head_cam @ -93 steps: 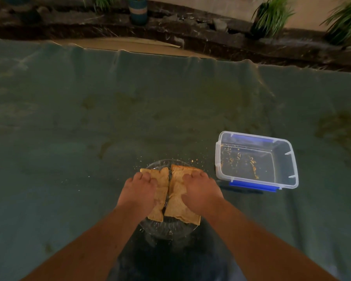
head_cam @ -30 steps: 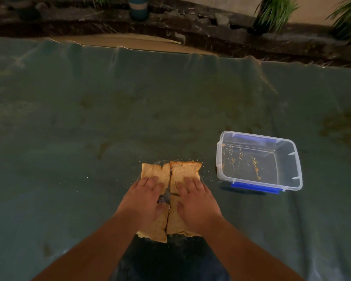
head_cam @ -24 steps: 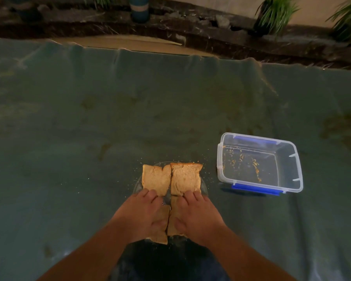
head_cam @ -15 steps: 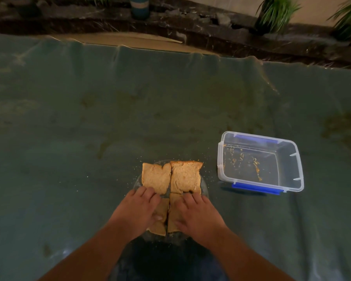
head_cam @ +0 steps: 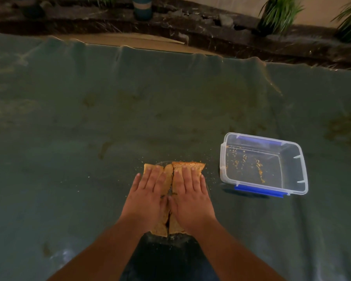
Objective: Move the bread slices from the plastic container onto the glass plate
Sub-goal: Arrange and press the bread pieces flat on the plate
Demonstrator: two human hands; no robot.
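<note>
Both hands (head_cam: 168, 196) flat, bread slices (head_cam: 190, 165) beneath

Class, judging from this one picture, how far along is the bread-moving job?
Done: the plastic container holds only crumbs, and the bread slices lie on the glass plate. In hand: the left hand and right hand lie flat on the slices. Left: apparently only lifting the hands away.

Your left hand (head_cam: 148, 196) and right hand (head_cam: 190, 196) lie flat, side by side, on the bread slices (head_cam: 187, 166), which rest on the glass plate (head_cam: 208, 186). The plastic container (head_cam: 300, 159) sits to the plate's right, apart from it, on the cloth (head_cam: 89, 128).
</note>
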